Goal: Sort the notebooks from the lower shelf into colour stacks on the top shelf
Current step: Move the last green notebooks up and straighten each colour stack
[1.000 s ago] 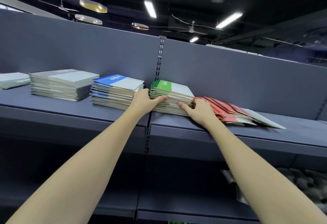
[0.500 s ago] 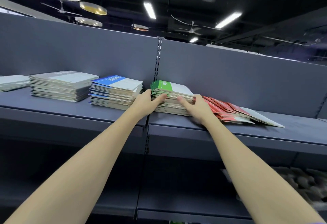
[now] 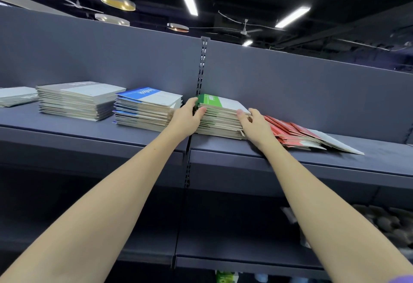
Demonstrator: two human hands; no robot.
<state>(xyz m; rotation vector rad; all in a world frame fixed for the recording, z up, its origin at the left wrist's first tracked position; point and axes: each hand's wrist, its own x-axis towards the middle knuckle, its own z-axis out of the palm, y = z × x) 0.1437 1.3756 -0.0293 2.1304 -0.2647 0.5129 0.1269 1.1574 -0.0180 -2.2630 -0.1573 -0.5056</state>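
Note:
A stack of green notebooks (image 3: 220, 121) sits on the top shelf (image 3: 380, 156) just right of the slotted upright. My left hand (image 3: 186, 118) grips its left end, thumb on the front edges and fingers round the side. At the stack's right front corner my right hand (image 3: 256, 126) grips it, thumb on the front and fingers along the right side. To the right, red notebooks (image 3: 295, 134) lie fanned out and slumped. A blue stack (image 3: 145, 110) and a grey stack (image 3: 77, 100) stand to the left.
Another pale stack (image 3: 15, 96) lies at the far left of the top shelf. The shelf's back panel (image 3: 312, 86) rises behind the stacks. The lower shelf (image 3: 245, 253) is dark, with bagged dark goods (image 3: 388, 224) at the right.
My right hand has slid up from the foot of the green stack to its right front corner. My left hand has shifted slightly higher on the left end. The stack looks squarer.

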